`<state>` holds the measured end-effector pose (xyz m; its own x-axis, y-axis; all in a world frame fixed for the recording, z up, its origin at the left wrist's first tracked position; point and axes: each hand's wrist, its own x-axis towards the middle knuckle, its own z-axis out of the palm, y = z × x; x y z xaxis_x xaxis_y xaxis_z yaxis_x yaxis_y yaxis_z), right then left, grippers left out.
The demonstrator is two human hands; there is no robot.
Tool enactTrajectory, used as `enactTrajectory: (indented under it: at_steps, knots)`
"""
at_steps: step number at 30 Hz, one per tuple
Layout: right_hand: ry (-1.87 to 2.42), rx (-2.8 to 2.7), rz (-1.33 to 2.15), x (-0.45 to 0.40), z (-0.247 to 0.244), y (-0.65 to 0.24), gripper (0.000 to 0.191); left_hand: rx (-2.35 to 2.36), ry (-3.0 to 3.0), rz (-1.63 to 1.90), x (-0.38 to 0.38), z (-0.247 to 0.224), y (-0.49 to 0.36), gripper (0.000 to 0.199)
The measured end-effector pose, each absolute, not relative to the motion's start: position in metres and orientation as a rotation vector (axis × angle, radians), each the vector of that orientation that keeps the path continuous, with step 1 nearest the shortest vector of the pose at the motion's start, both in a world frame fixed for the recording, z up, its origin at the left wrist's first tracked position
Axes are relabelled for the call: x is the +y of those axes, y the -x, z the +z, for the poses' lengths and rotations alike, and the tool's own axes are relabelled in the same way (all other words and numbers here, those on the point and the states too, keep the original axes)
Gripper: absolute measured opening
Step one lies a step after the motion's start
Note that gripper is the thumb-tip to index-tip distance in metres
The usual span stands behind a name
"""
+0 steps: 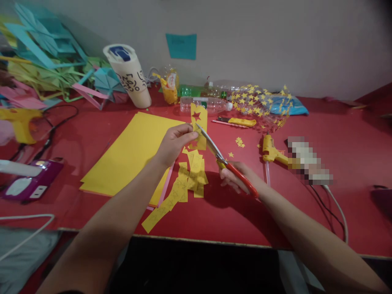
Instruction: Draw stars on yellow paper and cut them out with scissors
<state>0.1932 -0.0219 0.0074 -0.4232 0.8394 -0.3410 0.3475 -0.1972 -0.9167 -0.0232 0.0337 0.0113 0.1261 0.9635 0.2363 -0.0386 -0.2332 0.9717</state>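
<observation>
My left hand (179,141) pinches a yellow paper strip (201,141) that stands upright above the table. A star-shaped hole shows near the top of the strip. In my right hand (235,177) are scissors (241,178) with red handles, their blades pointing up and left to the paper by my left fingertips. Whether the blades are cutting into it I cannot tell. Below lie several yellow paper pieces (174,198) with stars drawn on them. Small cut-out yellow stars (240,142) sit to the right of the strip.
Yellow paper sheets (122,163) lie left. A white tumbler (130,77), plastic bottles (205,105) and a star-covered bottle (254,102) stand or lie behind. A yellow cutter (241,122) and glue gun (269,149) are right, a purple power socket box (32,179) far left.
</observation>
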Motion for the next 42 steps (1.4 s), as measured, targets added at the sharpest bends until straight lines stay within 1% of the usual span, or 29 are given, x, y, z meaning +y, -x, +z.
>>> enactTrajectory:
  at_steps: [14, 30, 39, 42]
  knots:
    - [1.42, -1.648, 1.652, -0.0238, 0.0091, -0.1897, 0.061, 0.953, -1.383, 1.266, 0.0331, 0.0137, 0.0233, 0.024]
    - [1.419, -1.626, 1.61, -0.0248, 0.0112, -0.1892, 0.057, 0.954, -1.331, 1.263, 0.0314, 0.0171, 0.022, 0.023]
    - [1.416, -1.624, 1.57, -0.0228, 0.0101, -0.19, 0.056, 0.952, -1.136, 1.325, 0.0343, 0.0166, 0.0231, 0.014]
    - [1.426, -1.625, 1.564, -0.0221, 0.0105, -0.1896, 0.055, 0.901, -1.086, 1.331, 0.0352, 0.0171, 0.0249, 0.016]
